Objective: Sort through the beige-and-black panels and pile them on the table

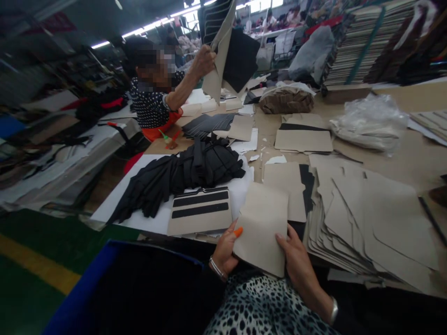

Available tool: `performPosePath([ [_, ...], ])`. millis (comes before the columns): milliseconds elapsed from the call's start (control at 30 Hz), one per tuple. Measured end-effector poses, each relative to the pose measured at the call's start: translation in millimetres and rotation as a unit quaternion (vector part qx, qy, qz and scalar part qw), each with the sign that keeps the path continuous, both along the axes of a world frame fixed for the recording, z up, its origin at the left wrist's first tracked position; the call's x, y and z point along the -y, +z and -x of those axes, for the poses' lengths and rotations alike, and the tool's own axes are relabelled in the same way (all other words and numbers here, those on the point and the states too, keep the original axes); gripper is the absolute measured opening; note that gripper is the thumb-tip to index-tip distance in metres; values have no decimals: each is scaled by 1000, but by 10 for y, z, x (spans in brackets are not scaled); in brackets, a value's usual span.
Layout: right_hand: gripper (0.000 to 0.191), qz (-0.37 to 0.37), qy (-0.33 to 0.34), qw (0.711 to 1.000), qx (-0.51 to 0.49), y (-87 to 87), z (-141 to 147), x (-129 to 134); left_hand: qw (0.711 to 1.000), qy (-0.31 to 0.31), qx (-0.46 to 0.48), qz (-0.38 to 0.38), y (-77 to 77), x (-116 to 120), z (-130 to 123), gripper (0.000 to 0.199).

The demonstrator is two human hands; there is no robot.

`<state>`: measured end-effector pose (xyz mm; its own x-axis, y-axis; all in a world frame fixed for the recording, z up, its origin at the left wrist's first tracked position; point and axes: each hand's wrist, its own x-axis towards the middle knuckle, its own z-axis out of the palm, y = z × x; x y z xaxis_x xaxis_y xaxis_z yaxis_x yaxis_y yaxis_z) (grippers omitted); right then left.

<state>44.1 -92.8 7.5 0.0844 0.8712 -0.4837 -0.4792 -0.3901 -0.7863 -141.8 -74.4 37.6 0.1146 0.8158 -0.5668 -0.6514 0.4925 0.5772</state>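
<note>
A beige panel (261, 223) is held tilted over the table's front edge. My left hand (225, 251) grips its left side, an orange cover on one finger. On the opposite side, my right hand (296, 256) pinches the panel's lower right edge, thumb on top. Just left of it lies a beige piece with two black strips (200, 211), on white sheeting. Behind that is a heap of black fabric strips (206, 163). To the right sit a beige piece with a dark layer beneath (284, 186) and a large fanned stack of beige panels (377, 218).
Across the table at the left, a person in a dotted top (150, 102) holds up beige and black sheets (223, 56). A clear plastic bag (370, 121) and a brown bundle (288, 100) lie farther back. A blue bin (84, 293) stands at the lower left.
</note>
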Motion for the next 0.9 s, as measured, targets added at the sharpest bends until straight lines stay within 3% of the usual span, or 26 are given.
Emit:
performPosePath([
  [233, 66, 58, 20, 998, 27, -63, -90, -67, 999, -16, 3, -31, -8, -23, 68, 67],
  [433, 72, 125, 1, 992, 12, -82, -52, -192, 997, -68, -10, -31, -20, -73, 103, 67],
  [600, 66, 103, -54, 993, 9, -49, 7, -255, 998, -6, 59, -24, 121, -103, 195, 53],
  [700, 65, 57, -75, 995, -20, -11, 69, -303, 993, 35, 107, -36, 201, -53, 261, 59],
  [900, 69, 36, -103, 992, -66, -59, 204, -323, 990, 68, 122, -29, 40, 112, 125, 60],
])
